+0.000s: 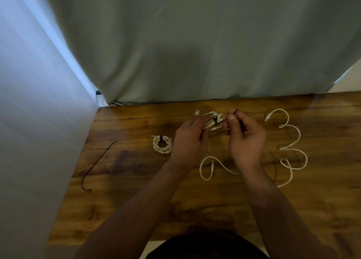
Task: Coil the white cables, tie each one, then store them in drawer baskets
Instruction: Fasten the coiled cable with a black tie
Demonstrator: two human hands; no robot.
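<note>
At a wooden table (136, 190), a person cinches a black tie (214, 119) round a coiled white cable (212, 120), held just above the table's twelve o'clock edge. The left hand (188, 139) has its fingers curled round the bundle. The right hand (246, 139) pinches the tie's free tail between thumb and forefinger.

The largest risk is likely the loose white cable (306, 159), which sprawls in open loops from three o'clock of the right hand round to six. One strand passes under the right wrist, so a sweep of the forearm could drag it or tangle it. Next is the held coil: if the left grip eases before the tie bites, the springy turns may fan apart. Smallest is the tail itself, thin and probably slick, which could slip from the pinch.

A grey-green curtain (195, 44) hangs in soft folds behind the table. A pale, smooth panel (29, 122) stands at nine o'clock. The tabletop is dark-stained wood, its grain bold and blotchy. The loose cable is a smooth round cord ending in small clear plugs. A finished coil (162, 144), a tight twisted ring already banded in black, lies at nine o'clock of the left hand. A spare black tie (99, 161), a thin hooked strip, lies further out the same way. No drawer basket is in view.
</note>
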